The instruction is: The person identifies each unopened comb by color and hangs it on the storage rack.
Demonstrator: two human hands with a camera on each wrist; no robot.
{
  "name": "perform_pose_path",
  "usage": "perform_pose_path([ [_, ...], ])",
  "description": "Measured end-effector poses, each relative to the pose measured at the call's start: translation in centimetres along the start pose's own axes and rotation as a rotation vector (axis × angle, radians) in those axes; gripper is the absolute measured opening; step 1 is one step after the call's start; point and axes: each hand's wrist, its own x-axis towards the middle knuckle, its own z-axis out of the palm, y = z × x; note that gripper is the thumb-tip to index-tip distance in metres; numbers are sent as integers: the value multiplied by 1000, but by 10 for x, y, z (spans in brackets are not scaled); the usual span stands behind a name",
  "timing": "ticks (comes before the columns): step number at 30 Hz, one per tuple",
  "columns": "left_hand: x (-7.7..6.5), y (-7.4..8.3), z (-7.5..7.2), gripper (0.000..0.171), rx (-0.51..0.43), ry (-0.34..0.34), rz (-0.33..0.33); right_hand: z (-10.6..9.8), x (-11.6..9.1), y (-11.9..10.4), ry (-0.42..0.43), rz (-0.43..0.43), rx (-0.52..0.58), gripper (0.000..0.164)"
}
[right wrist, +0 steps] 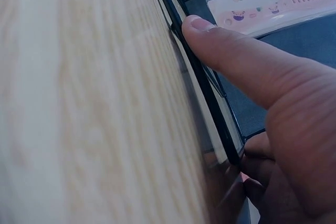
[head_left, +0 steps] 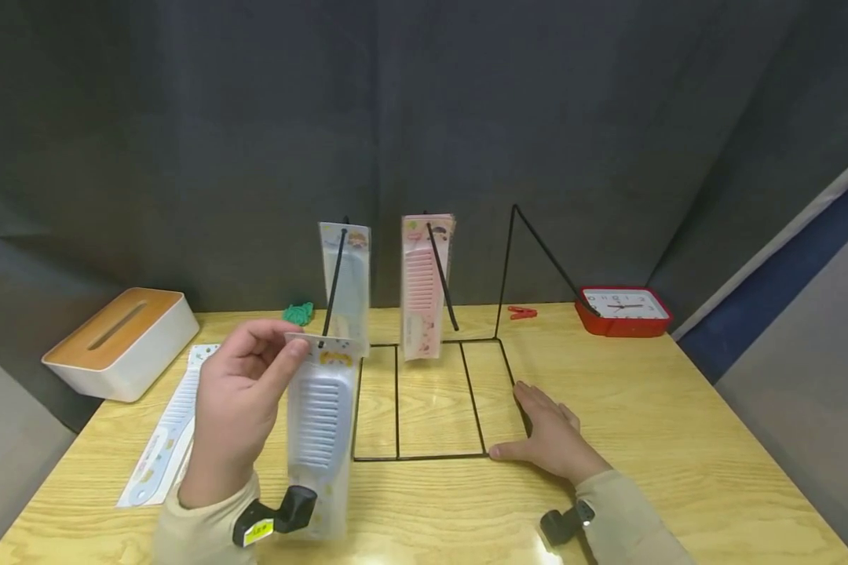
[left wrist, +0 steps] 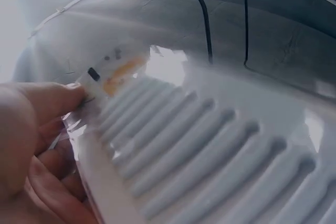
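My left hand pinches the top of a clear-packed pale blue comb between thumb and fingers. The packet hangs upright, its hang hole right at the tip of the left hook; in the left wrist view, a black tip shows at that hole. Farther back on this hook hangs another bluish packet. A pink comb packet hangs from the middle hook. At the front right corner of the black wire rack, my right hand holds the base, thumb on the corner and fingers along the side rail.
More packed combs lie on the table at the left, beside a white tissue box with a wooden lid. A red clock stands at the right. Behind the rack lie a red clip and a green bundle. The right hook bears nothing.
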Motion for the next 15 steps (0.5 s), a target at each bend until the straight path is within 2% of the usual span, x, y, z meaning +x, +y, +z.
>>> perform_pose_path([
  [7, 3, -7, 5, 12, 47, -6, -23, -3, -1, 1, 13, 0, -5, 126],
  [15, 14, -25, 6, 11, 92, 11, -137, 1, -1, 1, 6, 11, 21, 127],
])
